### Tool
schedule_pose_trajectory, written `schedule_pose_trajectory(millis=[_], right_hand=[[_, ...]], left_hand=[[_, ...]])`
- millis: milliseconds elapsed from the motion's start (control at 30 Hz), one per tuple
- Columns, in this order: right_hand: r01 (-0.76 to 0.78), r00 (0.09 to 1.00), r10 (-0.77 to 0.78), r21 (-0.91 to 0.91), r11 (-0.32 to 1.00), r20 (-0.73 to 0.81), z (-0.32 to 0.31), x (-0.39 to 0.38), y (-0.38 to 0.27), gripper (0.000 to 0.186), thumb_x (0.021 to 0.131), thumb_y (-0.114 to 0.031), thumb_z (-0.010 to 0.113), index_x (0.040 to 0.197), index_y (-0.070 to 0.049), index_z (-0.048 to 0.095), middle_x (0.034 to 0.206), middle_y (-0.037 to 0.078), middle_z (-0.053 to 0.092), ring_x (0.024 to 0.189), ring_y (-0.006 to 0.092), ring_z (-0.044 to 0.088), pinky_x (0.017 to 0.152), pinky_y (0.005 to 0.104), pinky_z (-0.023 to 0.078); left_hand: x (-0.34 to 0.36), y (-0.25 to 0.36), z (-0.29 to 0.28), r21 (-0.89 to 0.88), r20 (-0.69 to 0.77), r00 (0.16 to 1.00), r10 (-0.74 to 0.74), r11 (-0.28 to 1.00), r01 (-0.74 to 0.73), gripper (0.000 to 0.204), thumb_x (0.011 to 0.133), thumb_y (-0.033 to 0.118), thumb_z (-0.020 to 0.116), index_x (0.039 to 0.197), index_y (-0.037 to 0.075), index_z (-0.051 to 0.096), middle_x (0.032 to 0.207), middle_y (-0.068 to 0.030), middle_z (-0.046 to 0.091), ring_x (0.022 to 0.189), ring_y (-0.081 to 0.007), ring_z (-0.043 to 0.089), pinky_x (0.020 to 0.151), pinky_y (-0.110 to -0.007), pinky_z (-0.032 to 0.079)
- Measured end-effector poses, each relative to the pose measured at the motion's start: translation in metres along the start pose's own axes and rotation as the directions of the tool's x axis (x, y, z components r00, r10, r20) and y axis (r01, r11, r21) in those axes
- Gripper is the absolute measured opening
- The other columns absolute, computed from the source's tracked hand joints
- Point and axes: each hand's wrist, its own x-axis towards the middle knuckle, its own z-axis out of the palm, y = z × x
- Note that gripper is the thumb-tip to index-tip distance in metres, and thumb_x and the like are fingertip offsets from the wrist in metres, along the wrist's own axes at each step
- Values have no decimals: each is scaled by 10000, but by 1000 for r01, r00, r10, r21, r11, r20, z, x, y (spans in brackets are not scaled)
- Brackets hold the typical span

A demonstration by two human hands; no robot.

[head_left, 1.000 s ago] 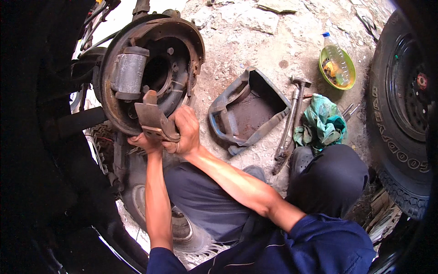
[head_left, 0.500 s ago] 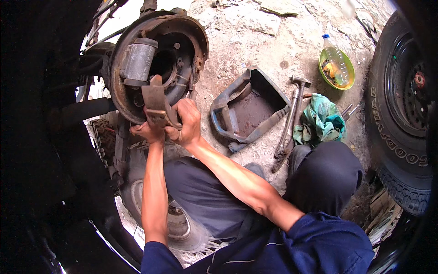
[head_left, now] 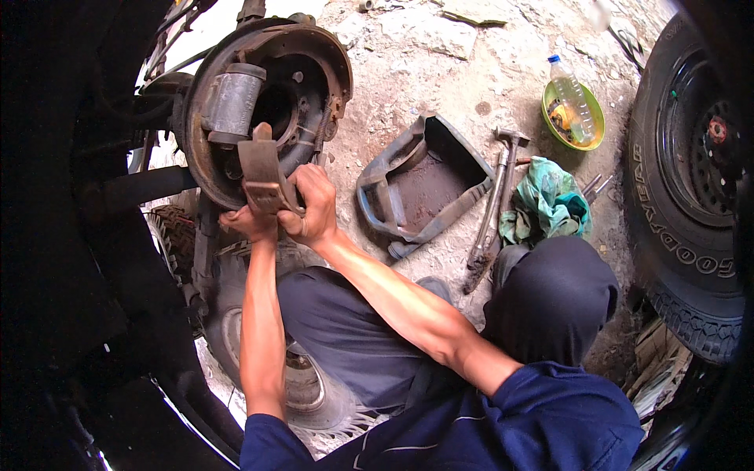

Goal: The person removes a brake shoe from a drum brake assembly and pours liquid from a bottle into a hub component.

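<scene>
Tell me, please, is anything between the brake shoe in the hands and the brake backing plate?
Nothing visible: both hands, left hand and right hand, already hold the brake shoe against the backing plate, beside the spring.

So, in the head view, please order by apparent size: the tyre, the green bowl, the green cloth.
1. tyre, clearly largest.
2. green cloth.
3. green bowl, slightly smaller; it lies farther away, so this ranking is unsure.

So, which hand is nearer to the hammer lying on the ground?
Right. The right hand grips the curved brake shoe on the side toward the hammer. The left hand is under the shoe, farther away. Neither touches the hammer.
</scene>
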Motion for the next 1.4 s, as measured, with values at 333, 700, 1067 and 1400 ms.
schedule_pose_trajectory(millis=[333,700,1067,1400], right_hand=[[-14,999,9,-99,995,-44,13,-2,-8,751,793,-756,506,683,-14,473,651,151,449,616,348,457,611,425,361],[5,1000,-7,-135,991,-18,14,0,-11,722,777,-726,552,676,-16,464,653,153,448,617,356,457,615,432,366],[22,998,-30,-129,991,-58,24,3,-13,707,761,-709,581,656,-24,440,637,152,434,608,353,455,608,428,361],[9,998,-17,-128,992,-63,24,5,-13,701,782,-704,568,654,-27,439,636,152,439,606,355,455,610,425,358]], left_hand=[[-2,15,-5,76,-89,992,92,993,-85,354,863,85,613,999,59,287,972,-43,377,869,-157,443,849,-352,441],[3,5,-7,-697,82,944,-321,658,285,306,852,216,591,921,67,333,912,-20,357,823,-163,424,812,-331,420],[10,90,-16,-749,264,854,-449,463,474,446,808,410,439,1089,63,429,1037,-59,466,946,-198,479,904,-358,409],[13,122,-22,-716,421,818,-391,410,564,695,774,516,365,1266,41,490,1164,-92,544,1053,-225,526,965,-378,404]])
